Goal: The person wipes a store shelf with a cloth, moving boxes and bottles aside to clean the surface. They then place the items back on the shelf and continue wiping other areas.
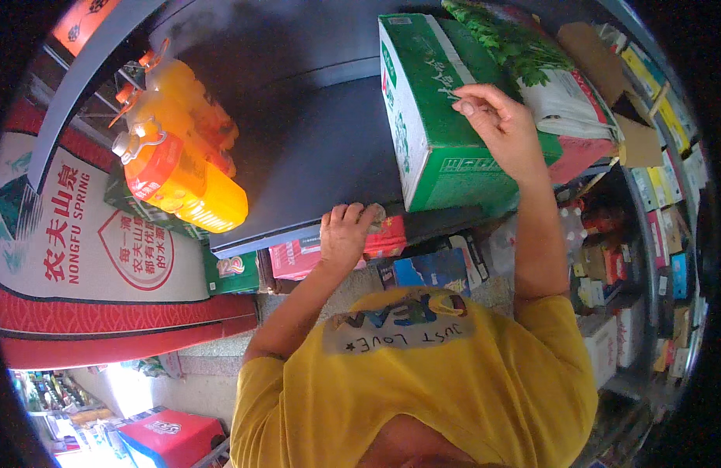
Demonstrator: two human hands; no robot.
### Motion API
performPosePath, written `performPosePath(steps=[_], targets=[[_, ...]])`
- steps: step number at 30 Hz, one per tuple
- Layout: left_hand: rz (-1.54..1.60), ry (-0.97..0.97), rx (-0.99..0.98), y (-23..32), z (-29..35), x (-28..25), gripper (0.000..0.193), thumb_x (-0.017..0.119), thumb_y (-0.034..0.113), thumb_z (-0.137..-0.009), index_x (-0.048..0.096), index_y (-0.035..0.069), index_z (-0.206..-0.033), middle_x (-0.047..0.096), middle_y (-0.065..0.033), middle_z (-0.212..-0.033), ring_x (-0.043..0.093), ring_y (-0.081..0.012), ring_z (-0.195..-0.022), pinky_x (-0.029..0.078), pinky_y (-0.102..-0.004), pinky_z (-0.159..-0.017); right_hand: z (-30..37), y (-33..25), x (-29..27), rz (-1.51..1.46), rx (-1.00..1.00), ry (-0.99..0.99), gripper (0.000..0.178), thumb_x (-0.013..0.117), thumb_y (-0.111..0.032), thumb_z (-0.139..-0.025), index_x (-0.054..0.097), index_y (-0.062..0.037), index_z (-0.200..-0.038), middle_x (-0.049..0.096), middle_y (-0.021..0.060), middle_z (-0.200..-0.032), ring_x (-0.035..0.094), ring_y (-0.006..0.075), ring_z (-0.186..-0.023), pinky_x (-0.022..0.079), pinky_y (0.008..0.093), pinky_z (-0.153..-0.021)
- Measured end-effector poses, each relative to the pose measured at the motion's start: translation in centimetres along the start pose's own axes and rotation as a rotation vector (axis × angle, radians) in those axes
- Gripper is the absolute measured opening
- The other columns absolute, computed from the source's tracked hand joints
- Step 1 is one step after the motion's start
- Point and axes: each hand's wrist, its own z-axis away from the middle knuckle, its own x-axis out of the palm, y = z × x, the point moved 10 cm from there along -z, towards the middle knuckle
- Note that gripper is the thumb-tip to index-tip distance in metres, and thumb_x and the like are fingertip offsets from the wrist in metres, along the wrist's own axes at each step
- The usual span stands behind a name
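Observation:
My left hand [345, 235] is closed at the front edge of a dark shelf [321, 148], fingers curled over the rim. A small crumpled greyish piece [375, 217] pokes out by its thumb and forefinger; its kind is unclear. My right hand [502, 131] is raised over a green and white carton [454, 160], thumb and forefinger pinched together. Whatever the pinch holds, if anything, is too small to name. Leafy green vegetables [512, 39] lie on top of the carton's far right side, beside a white package [567, 103].
Large bottles of orange drink [190, 183] with carry handles stand on the shelf at the left. Below its edge are a pink box [298, 261] and a blue box [430, 269]. Shelves packed with small boxes [672, 273] rise at the right. A red box [173, 437] sits lower left.

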Motion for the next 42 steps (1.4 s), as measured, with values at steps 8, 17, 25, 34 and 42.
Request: performPosePath(steps=[8,17,25,34,42], targets=[[-0.189,-0.300,0.049,-0.9,-0.2,0.6,0.030,0.050,0.016,-0.072,0.055,0.018,-0.102,0.052,-0.0025,-0.090,0.051,-0.0225,-0.087,0.043,-0.0376,-0.070,-0.1,-0.4,-0.1,-0.018,-0.067,-0.008,0.020,0.058,-0.015,-0.080,0.057,-0.0033,-0.096,0.062,0.0076,-0.080,0.060,0.0121,-0.071,0.048,0.0240,-0.063],[-0.363,-0.307,-0.049,-8.2,4.0,-2.9,0.023,0.051,0.017,-0.072,0.058,0.017,-0.095,0.052,-0.0030,-0.087,0.051,-0.0211,-0.085,0.043,-0.0368,-0.069,0.0,-0.3,0.4,-0.003,-0.006,-0.058,0.018,0.053,-0.008,-0.083,0.055,-0.0010,-0.099,0.060,0.0053,-0.084,0.057,0.0096,-0.082,0.044,0.0204,-0.069],[-0.448,-0.258,-0.272,-18.9,11.7,-7.4,0.028,0.050,0.014,-0.073,0.057,0.017,-0.101,0.055,-0.0023,-0.097,0.051,-0.0235,-0.090,0.041,-0.0402,-0.074,-0.2,-0.5,-0.1,0.037,-0.021,0.014,0.019,0.057,-0.012,-0.080,0.057,-0.0049,-0.098,0.062,0.0061,-0.081,0.058,0.0098,-0.074,0.046,0.0223,-0.065],[-0.238,0.120,-0.780,-30.1,22.1,-13.0,0.042,0.055,0.010,-0.070,0.050,0.016,-0.112,0.053,-0.0100,-0.094,0.050,-0.0314,-0.086,0.041,-0.0418,-0.074,-0.1,0.1,-0.1,0.077,0.017,0.041,0.018,0.055,-0.011,-0.083,0.056,-0.0051,-0.100,0.061,0.0036,-0.082,0.055,0.0077,-0.075,0.044,0.0209,-0.065],[0.729,-0.578,-0.731,-24.0,27.9,4.8,0.026,0.052,0.023,-0.077,0.058,0.004,-0.093,0.060,-0.0161,-0.075,0.058,-0.0289,-0.075,0.045,-0.0395,-0.068,0.4,-2.4,-0.5,0.118,-0.178,0.117,0.019,0.056,-0.009,-0.080,0.056,-0.0030,-0.098,0.061,0.0052,-0.082,0.058,0.0105,-0.071,0.047,0.0228,-0.066]])
